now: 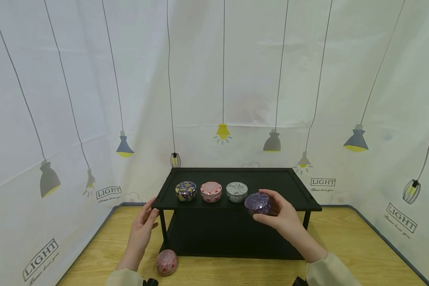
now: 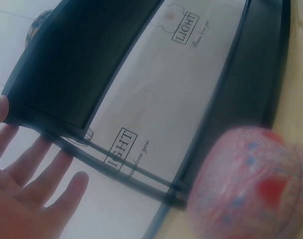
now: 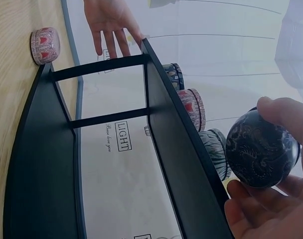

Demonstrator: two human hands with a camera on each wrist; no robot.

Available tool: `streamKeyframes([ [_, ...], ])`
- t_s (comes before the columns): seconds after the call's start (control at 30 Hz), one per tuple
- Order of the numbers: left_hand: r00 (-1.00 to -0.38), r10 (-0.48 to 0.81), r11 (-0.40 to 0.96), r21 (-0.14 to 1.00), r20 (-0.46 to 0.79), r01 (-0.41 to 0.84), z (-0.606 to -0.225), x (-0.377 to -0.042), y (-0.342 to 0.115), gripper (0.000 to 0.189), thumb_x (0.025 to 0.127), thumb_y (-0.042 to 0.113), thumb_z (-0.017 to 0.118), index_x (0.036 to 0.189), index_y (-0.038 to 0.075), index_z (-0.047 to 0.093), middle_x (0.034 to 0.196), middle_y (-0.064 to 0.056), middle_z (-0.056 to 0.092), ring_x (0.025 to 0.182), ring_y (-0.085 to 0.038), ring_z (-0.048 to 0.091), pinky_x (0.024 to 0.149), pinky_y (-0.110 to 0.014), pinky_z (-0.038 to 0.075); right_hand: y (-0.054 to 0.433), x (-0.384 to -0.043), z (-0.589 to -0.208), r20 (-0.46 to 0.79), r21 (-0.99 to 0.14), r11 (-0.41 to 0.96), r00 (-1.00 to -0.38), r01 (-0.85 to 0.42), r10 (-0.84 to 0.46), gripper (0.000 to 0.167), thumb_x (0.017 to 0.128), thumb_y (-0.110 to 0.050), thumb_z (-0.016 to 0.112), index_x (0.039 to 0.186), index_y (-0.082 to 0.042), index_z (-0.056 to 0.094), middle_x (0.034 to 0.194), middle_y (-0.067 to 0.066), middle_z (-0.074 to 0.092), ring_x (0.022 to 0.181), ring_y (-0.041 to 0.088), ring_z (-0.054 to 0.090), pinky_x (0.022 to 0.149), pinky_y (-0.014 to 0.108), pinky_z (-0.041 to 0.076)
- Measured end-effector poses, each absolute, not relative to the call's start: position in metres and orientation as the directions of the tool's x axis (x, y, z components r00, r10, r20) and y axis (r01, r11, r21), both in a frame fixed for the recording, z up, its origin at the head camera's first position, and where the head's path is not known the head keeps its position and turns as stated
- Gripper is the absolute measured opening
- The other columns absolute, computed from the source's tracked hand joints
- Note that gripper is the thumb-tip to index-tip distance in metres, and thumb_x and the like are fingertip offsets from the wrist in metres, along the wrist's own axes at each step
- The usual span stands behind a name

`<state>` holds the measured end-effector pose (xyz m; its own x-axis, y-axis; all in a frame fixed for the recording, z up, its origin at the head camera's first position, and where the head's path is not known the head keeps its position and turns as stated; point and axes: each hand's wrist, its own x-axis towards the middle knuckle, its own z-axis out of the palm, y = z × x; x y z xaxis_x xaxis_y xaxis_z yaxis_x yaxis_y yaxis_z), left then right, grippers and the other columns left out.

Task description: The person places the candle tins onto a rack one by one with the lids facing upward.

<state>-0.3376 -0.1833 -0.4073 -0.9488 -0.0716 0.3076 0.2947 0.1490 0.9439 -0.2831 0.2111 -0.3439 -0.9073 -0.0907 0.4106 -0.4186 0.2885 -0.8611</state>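
Note:
My right hand (image 1: 284, 216) grips a purple patterned round tin (image 1: 258, 203) between thumb and fingers, at the front edge of a black two-tier shelf (image 1: 271, 174). The right wrist view shows the dark tin (image 3: 261, 149) tilted, with its paisley face toward the camera. On the top tier, left of it, stand a white-and-grey leaf tin (image 1: 237, 192), a pink tin with red hearts (image 1: 211, 192) and a navy-and-yellow tin (image 1: 186, 191). At the shelf's front left corner my left hand (image 1: 142, 226) touches the edge, its fingers (image 2: 37, 172) fairly straight.
Another pink-and-red tin (image 1: 167, 262) lies on the wooden table (image 1: 207, 272) by the shelf's front left foot. Several black legs (image 1: 163, 229) join the upper tier to the lower tier (image 1: 232, 234). A white cloth printed with lamps (image 1: 200, 79) surrounds the table's back and sides.

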Motion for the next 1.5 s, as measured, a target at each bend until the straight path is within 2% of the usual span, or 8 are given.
streamKeyframes([
  [0.53,-0.946,-0.066,0.141,0.942,0.316,0.305,-0.408,-0.338,-0.184,0.052,0.101,0.037,0.050,0.149,0.020,0.039,0.147,-0.017,0.042,0.128,-0.032,0.045,0.099,-0.054,0.039,0.217,-0.288,-0.340,0.404,-0.857,0.321,-0.912,-0.402,-0.063,0.068,0.078,-0.015,0.083,0.137,-0.007,0.050,0.125,0.016,0.059,0.103,0.024,0.061,0.079,0.025,0.051],
  [0.87,-0.945,-0.065,0.151,0.939,0.321,0.308,-0.408,-0.339,-0.183,0.052,0.102,0.037,0.049,0.150,0.019,0.039,0.148,-0.017,0.040,0.129,-0.034,0.044,0.099,-0.055,0.039,0.221,-0.293,-0.335,0.416,-0.843,0.346,-0.907,-0.411,-0.063,0.070,0.076,-0.018,0.084,0.136,-0.008,0.050,0.127,0.014,0.058,0.107,0.026,0.060,0.083,0.024,0.050],
  [1.23,-0.945,-0.063,0.142,0.940,0.321,0.310,-0.409,-0.338,-0.184,0.052,0.102,0.037,0.049,0.150,0.020,0.038,0.147,-0.018,0.041,0.129,-0.034,0.044,0.100,-0.056,0.038,0.225,-0.295,-0.326,0.433,-0.805,0.426,-0.900,-0.413,-0.054,0.068,0.078,-0.023,0.083,0.136,-0.009,0.050,0.121,0.014,0.061,0.094,0.022,0.061,0.076,0.029,0.052],
  [1.5,-0.947,-0.054,0.137,0.942,0.316,0.306,-0.410,-0.339,-0.184,0.052,0.102,0.036,0.048,0.151,0.020,0.037,0.149,-0.018,0.038,0.131,-0.034,0.042,0.100,-0.056,0.037,0.228,-0.297,-0.320,0.410,-0.813,0.427,-0.910,-0.396,-0.065,0.070,0.080,-0.022,0.082,0.138,-0.007,0.047,0.123,0.016,0.059,0.097,0.024,0.061,0.076,0.030,0.052],
])
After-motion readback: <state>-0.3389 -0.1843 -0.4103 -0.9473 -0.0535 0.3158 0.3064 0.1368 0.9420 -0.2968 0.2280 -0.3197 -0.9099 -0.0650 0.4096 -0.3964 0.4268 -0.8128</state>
